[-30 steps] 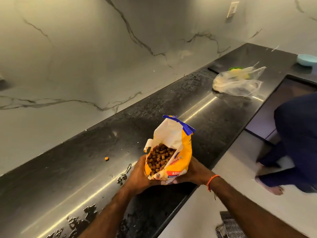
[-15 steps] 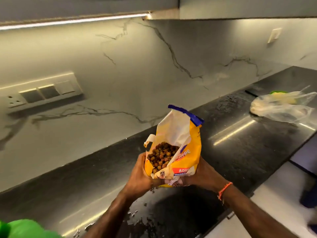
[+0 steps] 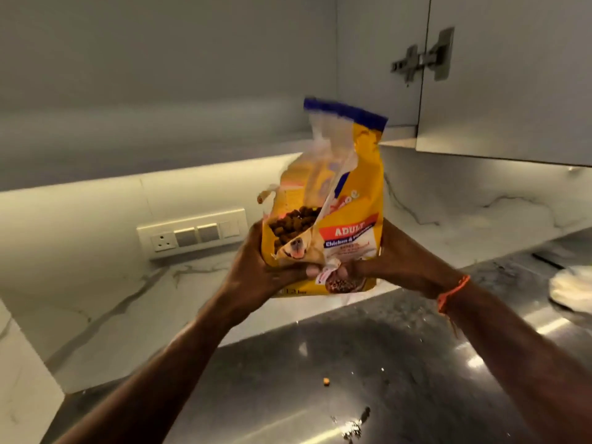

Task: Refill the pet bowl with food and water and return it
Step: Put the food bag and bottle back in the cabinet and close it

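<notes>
A yellow pet food bag (image 3: pixel 349 200) with a blue top strip is held upright and raised above the black counter (image 3: pixel 320 363), in front of the marble backsplash. Its torn front shows brown kibble (image 3: pixel 293 224) inside. My left hand (image 3: pixel 256 267) grips the bag's lower left side. My right hand (image 3: pixel 400 257), with an orange wrist thread, grips its lower right side. One loose kibble piece (image 3: pixel 326 381) lies on the counter below. No pet bowl is in view.
An open upper cabinet (image 3: pixel 224 59) is above the bag, its door (image 3: pixel 512 75) with a metal hinge to the right. A switch and socket plate (image 3: pixel 192 233) sits on the backsplash. A plastic bag (image 3: pixel 573 291) lies at the counter's right edge. Water spots (image 3: pixel 358 424) mark the counter.
Both hands have lifted the food bag from just above the counter up toward the cabinet. My view has tilted upward, so the cabinet appears and the floor is gone.
</notes>
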